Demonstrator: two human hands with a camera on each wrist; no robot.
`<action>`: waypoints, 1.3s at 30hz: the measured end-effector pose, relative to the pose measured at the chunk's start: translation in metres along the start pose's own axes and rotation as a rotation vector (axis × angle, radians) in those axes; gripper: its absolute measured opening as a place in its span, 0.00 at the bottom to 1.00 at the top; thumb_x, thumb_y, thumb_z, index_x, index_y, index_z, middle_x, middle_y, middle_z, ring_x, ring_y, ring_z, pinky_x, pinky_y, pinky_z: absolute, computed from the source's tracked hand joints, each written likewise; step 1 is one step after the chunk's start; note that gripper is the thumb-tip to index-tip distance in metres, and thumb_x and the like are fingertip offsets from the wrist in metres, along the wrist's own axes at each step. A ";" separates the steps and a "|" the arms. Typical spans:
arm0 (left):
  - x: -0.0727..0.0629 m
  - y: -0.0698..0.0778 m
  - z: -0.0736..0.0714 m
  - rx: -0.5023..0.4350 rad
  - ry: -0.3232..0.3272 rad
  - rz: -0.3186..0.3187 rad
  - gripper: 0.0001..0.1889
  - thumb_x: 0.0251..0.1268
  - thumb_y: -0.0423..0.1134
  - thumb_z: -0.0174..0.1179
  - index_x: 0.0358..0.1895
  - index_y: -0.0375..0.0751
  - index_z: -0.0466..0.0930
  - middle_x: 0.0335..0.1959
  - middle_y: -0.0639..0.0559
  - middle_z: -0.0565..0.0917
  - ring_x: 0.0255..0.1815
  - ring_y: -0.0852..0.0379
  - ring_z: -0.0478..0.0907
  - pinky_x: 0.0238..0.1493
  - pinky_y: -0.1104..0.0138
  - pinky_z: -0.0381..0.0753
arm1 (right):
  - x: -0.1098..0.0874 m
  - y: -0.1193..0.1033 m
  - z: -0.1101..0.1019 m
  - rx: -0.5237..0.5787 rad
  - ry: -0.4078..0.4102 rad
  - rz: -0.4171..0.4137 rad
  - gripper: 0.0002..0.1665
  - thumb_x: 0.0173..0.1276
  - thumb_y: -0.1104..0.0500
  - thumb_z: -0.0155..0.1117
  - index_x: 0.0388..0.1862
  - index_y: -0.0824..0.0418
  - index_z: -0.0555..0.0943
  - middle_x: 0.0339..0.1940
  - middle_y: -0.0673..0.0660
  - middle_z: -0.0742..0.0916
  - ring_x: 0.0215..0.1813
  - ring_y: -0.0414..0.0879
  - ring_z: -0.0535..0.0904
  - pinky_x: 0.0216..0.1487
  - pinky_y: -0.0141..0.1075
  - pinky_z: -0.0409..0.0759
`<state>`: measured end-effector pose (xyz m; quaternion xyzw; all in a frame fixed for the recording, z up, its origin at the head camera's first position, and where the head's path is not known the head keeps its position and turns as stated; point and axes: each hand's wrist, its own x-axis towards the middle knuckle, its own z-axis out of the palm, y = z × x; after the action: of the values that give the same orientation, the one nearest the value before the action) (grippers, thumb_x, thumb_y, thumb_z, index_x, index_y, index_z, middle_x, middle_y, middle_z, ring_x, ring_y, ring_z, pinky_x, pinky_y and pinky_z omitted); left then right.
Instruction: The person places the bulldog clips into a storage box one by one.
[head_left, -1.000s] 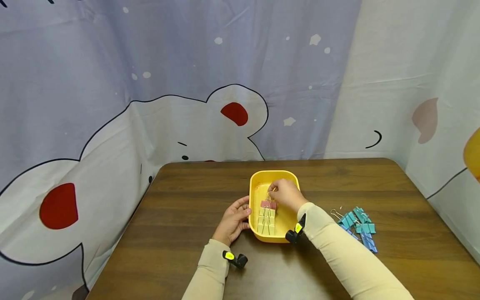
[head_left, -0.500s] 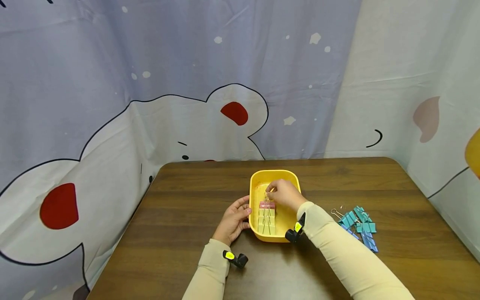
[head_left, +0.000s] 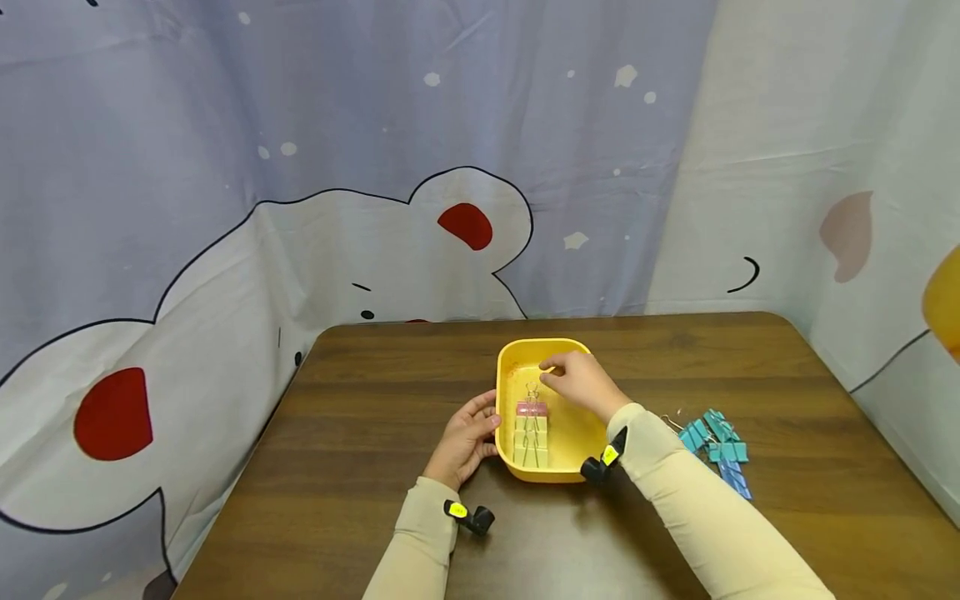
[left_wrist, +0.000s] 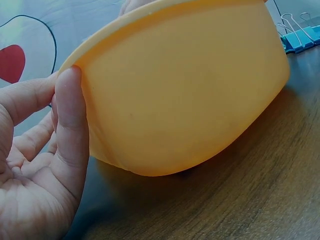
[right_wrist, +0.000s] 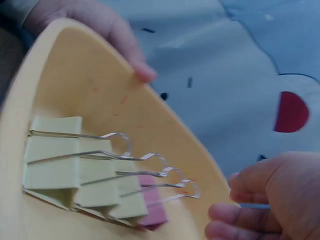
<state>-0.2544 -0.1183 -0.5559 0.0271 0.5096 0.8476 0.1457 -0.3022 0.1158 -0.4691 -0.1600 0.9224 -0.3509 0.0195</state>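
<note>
In a yellow tray (head_left: 577,477), pale yellow binder clips (head_left: 531,442) stand in a row, with a pink binder clip (head_left: 532,409) at the far end. Their wire handles show in the right wrist view, the pink clip (right_wrist: 153,202) being nearest my right hand (right_wrist: 270,200). From above, that right hand (head_left: 581,382) hovers over the tray's far half, fingers loosely bent, holding nothing and apart from the clips. My left hand (head_left: 465,437) rests against the tray's left side. Seen from the left wrist, its thumb (left_wrist: 70,115) touches the outer wall just under the rim.
Right of the tray, partly behind the right sleeve, lies a loose pile of teal binder clips (head_left: 726,451) and blue binder clips (head_left: 734,478). The brown wooden table (head_left: 390,400) ends at a patterned curtain (head_left: 360,250) behind.
The right hand has let go of the pink clip's handle and moved up and slightly right. The pink clip now stands against the yellow row. The left hand stays at the tray.
</note>
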 end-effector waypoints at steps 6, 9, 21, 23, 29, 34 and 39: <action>-0.001 0.001 0.001 0.009 -0.004 0.007 0.28 0.74 0.23 0.52 0.75 0.32 0.61 0.46 0.47 0.77 0.29 0.61 0.79 0.20 0.71 0.83 | -0.026 0.016 -0.035 0.069 0.182 -0.055 0.16 0.74 0.56 0.64 0.54 0.63 0.86 0.47 0.59 0.89 0.45 0.52 0.85 0.45 0.44 0.85; -0.001 0.001 0.001 0.009 -0.002 0.003 0.28 0.74 0.23 0.53 0.75 0.33 0.61 0.46 0.46 0.77 0.30 0.60 0.79 0.20 0.70 0.83 | -0.045 0.031 -0.057 0.061 0.279 -0.071 0.14 0.74 0.55 0.64 0.52 0.60 0.87 0.44 0.58 0.90 0.41 0.48 0.84 0.40 0.39 0.83; -0.002 -0.001 0.003 0.006 -0.025 -0.002 0.29 0.74 0.23 0.51 0.76 0.30 0.58 0.46 0.46 0.78 0.30 0.59 0.80 0.21 0.70 0.84 | -0.125 0.104 -0.110 0.105 0.527 -0.024 0.11 0.73 0.58 0.65 0.47 0.64 0.86 0.33 0.52 0.89 0.31 0.33 0.83 0.30 0.23 0.80; -0.002 -0.002 0.005 0.006 -0.036 -0.004 0.30 0.74 0.23 0.51 0.76 0.30 0.57 0.47 0.47 0.78 0.31 0.59 0.80 0.21 0.71 0.84 | -0.137 0.115 -0.111 0.122 0.540 -0.009 0.11 0.73 0.59 0.66 0.47 0.65 0.86 0.33 0.50 0.89 0.31 0.31 0.83 0.31 0.23 0.81; -0.002 -0.006 0.009 -0.002 -0.037 -0.011 0.29 0.73 0.23 0.53 0.75 0.32 0.61 0.45 0.48 0.79 0.30 0.61 0.81 0.20 0.71 0.83 | -0.168 0.140 -0.107 0.177 0.459 0.030 0.14 0.74 0.58 0.65 0.49 0.69 0.84 0.34 0.42 0.88 0.33 0.36 0.85 0.32 0.30 0.86; -0.004 -0.008 0.012 0.000 -0.046 -0.017 0.28 0.73 0.23 0.54 0.74 0.33 0.62 0.47 0.47 0.79 0.30 0.61 0.81 0.20 0.71 0.83 | -0.186 0.150 -0.099 0.167 0.403 0.030 0.13 0.72 0.60 0.67 0.48 0.69 0.84 0.34 0.47 0.89 0.32 0.41 0.85 0.31 0.31 0.85; -0.006 -0.009 0.014 -0.005 -0.033 -0.028 0.28 0.73 0.24 0.54 0.74 0.36 0.63 0.48 0.46 0.79 0.31 0.59 0.81 0.21 0.71 0.84 | -0.192 0.154 -0.091 0.180 0.400 0.001 0.12 0.71 0.62 0.67 0.48 0.70 0.84 0.35 0.45 0.89 0.33 0.41 0.85 0.32 0.29 0.83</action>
<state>-0.2439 -0.1038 -0.5561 0.0335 0.5052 0.8463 0.1659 -0.1769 0.3419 -0.5157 -0.0840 0.8730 -0.4565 -0.1496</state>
